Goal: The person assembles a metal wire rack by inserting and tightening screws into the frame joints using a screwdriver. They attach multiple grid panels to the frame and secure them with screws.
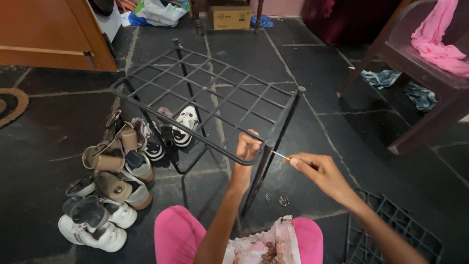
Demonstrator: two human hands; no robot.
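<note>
The person sits on the dark stone floor [58, 146], knees in pink trousers [178, 237] at the near edge of the view, with a frilled pink-and-white cloth [266, 242] across the lap.

A second black grid shelf panel [391, 230] lies flat on the floor at the person's right knee. Loose screws [282, 200] lie on the floor just ahead of the knees, near the foot of the rack's leg.

The right hand [317, 171] is closed narrowly around a thin screwdriver [282, 156], fingers pinched on the handle. The shaft points left, its tip at the upper end of the black tubular leg [261, 171]. The left hand [247, 146] is closed on the near front corner of the black metal grid shelf [205, 98], gripping the rim tube just beside the leg joint. The shelf tilts, its near corner carried on that leg and its far corners toward the back of the room.

To the person's left, a heap of shoes [112, 186] lies on the floor: white sneakers [93, 230] nearest, tan sandals in the middle, and a black-and-white sneaker [185, 124] under the shelf grid.

Farther off, a brown chair [415, 88] with a pink garment [439, 39] draped on it stands at the right. A blue cloth [386, 77] lies on the floor beneath it. A wooden door [44, 34] is at the far left, and a cardboard box [229, 17] rests against the back wall.
</note>
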